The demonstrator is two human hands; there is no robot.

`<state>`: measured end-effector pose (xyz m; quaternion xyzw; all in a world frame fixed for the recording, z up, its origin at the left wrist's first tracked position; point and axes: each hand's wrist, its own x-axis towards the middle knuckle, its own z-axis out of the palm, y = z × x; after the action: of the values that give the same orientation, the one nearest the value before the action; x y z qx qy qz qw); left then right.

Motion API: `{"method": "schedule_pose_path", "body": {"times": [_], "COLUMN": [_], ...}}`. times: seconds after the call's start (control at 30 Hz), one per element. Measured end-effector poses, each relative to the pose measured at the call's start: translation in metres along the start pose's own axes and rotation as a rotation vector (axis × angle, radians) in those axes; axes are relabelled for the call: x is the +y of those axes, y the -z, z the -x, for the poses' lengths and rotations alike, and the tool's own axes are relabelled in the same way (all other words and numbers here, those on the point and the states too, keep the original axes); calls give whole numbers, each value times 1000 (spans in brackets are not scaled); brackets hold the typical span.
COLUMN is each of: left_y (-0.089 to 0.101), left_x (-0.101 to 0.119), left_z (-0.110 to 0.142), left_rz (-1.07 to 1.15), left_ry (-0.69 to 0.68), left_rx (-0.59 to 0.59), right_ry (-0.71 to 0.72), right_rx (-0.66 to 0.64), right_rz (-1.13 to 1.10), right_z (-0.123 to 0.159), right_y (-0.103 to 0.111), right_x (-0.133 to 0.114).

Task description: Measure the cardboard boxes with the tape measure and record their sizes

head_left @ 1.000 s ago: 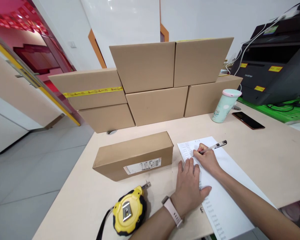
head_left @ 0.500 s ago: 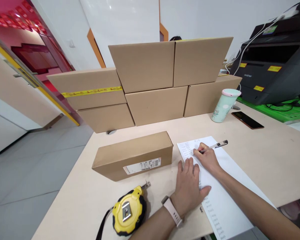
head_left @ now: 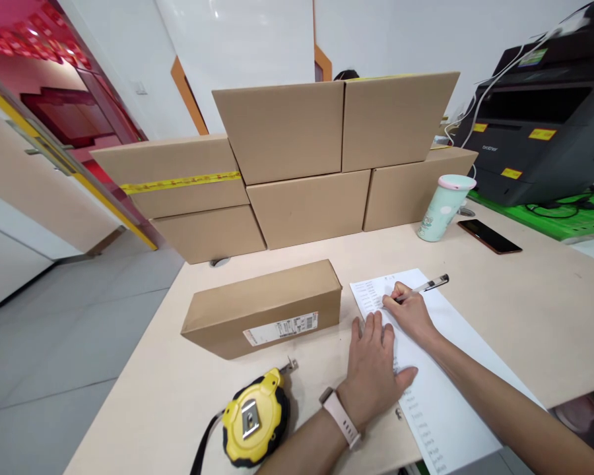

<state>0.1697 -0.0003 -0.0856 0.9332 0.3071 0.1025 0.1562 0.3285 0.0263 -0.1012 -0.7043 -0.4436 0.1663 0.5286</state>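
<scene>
Pale table (head_left: 515,316) bearing cardboard boxes (head_left: 262,297), paper (head_left: 440,404), tape measure (head_left: 264,432), tumbler (head_left: 444,210), phone (head_left: 490,236)

The paper (head_left: 450,415) is a big white sheet. It lies flat and slanted on the tabletop (head_left: 549,316), and its near end pokes out past the near edge. Small dark handwritten words run down its left side, too tiny to read. The pen (head_left: 429,285) is thin, with a see-through body and a black clip. It leans over the paper's far part, back end up and right.

Bright, diffuse light; soft shadows; stretched edges
</scene>
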Motion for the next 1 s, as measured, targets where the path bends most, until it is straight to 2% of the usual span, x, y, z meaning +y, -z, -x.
{"method": "schedule_pose_path", "body": {"times": [0.27,0.7,1.0], "left_y": [3,-3,0], "left_x": [1,0,0], "left_z": [0,1,0], "left_rz": [-18,-46,-24], "left_ry": [8,-9,-1], "left_rx": [-30,24,2], "right_ry": [8,0,3], "right_rx": [0,12,33], "right_rz": [2,13,25], "right_z": [0,0,-1], "right_y": [0,1,2], "right_x": [2,1,1]}}
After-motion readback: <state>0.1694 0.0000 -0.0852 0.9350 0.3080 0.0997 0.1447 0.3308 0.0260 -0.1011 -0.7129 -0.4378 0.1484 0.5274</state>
